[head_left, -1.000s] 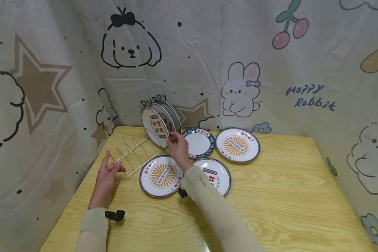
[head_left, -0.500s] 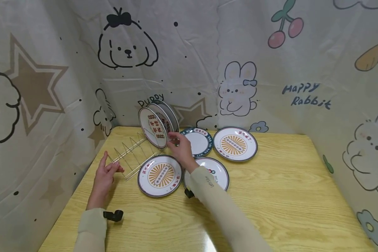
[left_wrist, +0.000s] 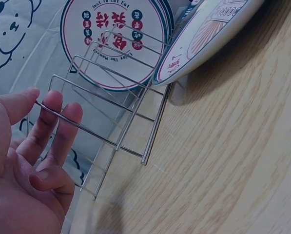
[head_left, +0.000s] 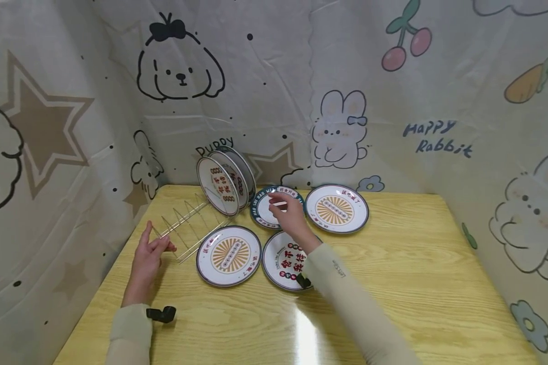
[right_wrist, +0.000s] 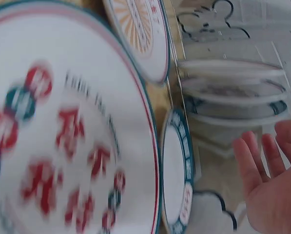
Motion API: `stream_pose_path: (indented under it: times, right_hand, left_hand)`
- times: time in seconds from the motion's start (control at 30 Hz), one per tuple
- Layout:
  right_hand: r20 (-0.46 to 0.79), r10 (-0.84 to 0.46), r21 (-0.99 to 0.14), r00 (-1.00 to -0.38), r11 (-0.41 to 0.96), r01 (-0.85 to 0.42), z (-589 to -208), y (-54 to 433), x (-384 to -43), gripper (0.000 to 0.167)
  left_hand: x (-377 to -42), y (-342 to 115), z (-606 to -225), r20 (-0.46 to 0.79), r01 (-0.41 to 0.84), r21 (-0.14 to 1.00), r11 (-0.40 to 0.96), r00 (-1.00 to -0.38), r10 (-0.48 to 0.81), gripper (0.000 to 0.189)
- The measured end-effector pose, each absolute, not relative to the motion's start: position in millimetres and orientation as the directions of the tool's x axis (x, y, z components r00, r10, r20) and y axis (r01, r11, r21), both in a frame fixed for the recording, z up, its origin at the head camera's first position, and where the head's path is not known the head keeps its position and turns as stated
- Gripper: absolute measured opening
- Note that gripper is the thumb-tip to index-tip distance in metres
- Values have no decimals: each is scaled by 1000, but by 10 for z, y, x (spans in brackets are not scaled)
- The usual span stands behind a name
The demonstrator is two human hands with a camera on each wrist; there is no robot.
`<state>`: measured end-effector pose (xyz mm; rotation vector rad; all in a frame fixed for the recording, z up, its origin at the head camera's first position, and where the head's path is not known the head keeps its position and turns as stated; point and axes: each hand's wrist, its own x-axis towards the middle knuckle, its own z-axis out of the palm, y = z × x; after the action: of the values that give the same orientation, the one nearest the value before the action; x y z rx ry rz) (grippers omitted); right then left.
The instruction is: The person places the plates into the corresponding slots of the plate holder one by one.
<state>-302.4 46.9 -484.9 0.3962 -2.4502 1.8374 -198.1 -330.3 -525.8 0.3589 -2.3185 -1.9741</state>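
My left hand holds the near end of a gold wire plate rack. In the left wrist view, its thumb and fingertips pinch the rack's end wire. Three plates stand tilted in the far slots; the front plate bears red lettering. To the right of them my right hand hovers over a green-rimmed plate, its fingers loosely bent around nothing. The right wrist view shows this hand apart from the racked plates.
Flat on the wooden table lie a sunburst plate beside the rack, a red-lettered plate partly under the right forearm, and another sunburst plate at the back. A patterned curtain encloses the table's back and sides.
My right hand has let go of the front plate in the rack and moved right, away from it. The left hand keeps its hold on the rack. The head view has shifted slightly.
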Motion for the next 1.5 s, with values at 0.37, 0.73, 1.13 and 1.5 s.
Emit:
stream_pose_path:
  times: [0.37, 0.73, 1.13, 1.5]
  right_hand:
    - [119, -98, -939, -988, 312, -144, -4905, 1333, -3012, 38]
    - [41, 130, -946, -991, 325, 4, -5020, 2168, -3021, 42]
    - [-30, 362, -924, -932, 345, 164, -5188, 2646, -3028, 49]
    - [-239, 339, -943, -910, 143, 301, -5322, 2703, -3083, 60]
  left_hand:
    - [-1931, -3336, -5272, -86, -127, 979, 159, -967, -241, 84]
    - [-1933, -3352, -5278, -114, -144, 984, 107, -962, -248, 81]
    - [-1960, -3320, -5278, -123, -153, 982, 111, -962, -243, 81]
    - [-1976, -3296, -5279, -98, -134, 981, 142, -966, -239, 83]
